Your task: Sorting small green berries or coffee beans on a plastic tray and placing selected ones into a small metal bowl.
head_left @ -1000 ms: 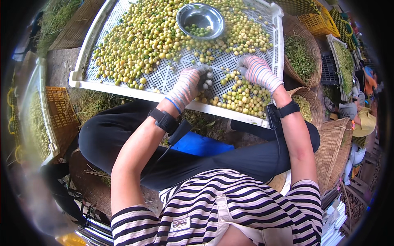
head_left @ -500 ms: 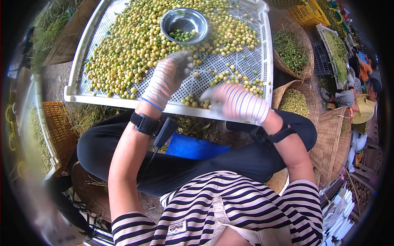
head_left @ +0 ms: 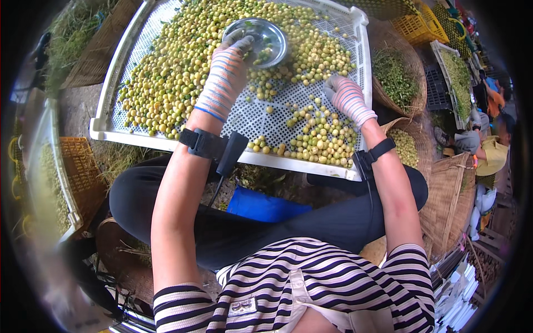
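A white perforated tray (head_left: 233,111) carries many small round yellow-green fruits (head_left: 177,83). On them sits a shiny metal bowl (head_left: 281,53) with a few green fruits visible inside. My left hand (head_left: 230,58), in a striped knit glove, reaches over the bowl's near-left rim with its fingers spread; they hide part of the bowl's contents. My right hand (head_left: 348,95), gloved alike, is above the tray's right side, just beyond a loose group of yellow fruits (head_left: 319,139). Its fingers are curled, and whatever lies in them is hidden.
Woven baskets (head_left: 447,200) stand to the right, one with green fruits and stems (head_left: 394,80). A yellow crate (head_left: 419,22) is at the far right, an orange crate (head_left: 83,166) at left. Below the tray lies something blue (head_left: 266,205). Another person (head_left: 488,150) sits at right.
My left hand has moved up to the bowl. My right hand has gone from the tray's near edge up to its right side, and more yellow fruits show near the front right corner.
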### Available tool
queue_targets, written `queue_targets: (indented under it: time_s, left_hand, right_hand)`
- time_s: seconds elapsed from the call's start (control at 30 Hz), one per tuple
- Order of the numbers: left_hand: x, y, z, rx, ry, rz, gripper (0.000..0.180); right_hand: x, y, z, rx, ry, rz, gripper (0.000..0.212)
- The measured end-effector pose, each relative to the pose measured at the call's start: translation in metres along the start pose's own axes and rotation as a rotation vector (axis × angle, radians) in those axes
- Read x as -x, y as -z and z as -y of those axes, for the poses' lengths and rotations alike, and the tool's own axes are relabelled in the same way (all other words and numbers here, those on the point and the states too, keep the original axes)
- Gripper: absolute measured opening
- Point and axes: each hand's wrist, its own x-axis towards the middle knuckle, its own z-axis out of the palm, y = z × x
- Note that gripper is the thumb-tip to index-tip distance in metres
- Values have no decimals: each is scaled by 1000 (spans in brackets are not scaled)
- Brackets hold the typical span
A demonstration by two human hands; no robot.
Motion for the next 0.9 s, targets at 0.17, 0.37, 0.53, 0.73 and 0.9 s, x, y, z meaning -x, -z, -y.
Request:
queue_targets:
  time_s: [0.17, 0.37, 0.53, 0.73, 0.9]
  left_hand:
    - [39, -7, -15, -129, 33, -158, 16]
    - [62, 17, 2, -495, 338, -125, 20]
    - [63, 34, 19, -1280, -67, -23, 21]
    - [74, 6, 23, -1794, -134, 197, 22]
    - [113, -19, 24, -1541, 146, 554, 21]
  right_hand:
    - [-17, -6, 21, 298, 120, 50, 20]
    - [-25, 15, 32, -63, -22, 161, 19]
    - [47, 13, 106, -244, 334, 232, 10]
    - [83, 10, 135, -247, 461, 391, 17]
    - [7, -2, 95, -161, 301, -41, 25]
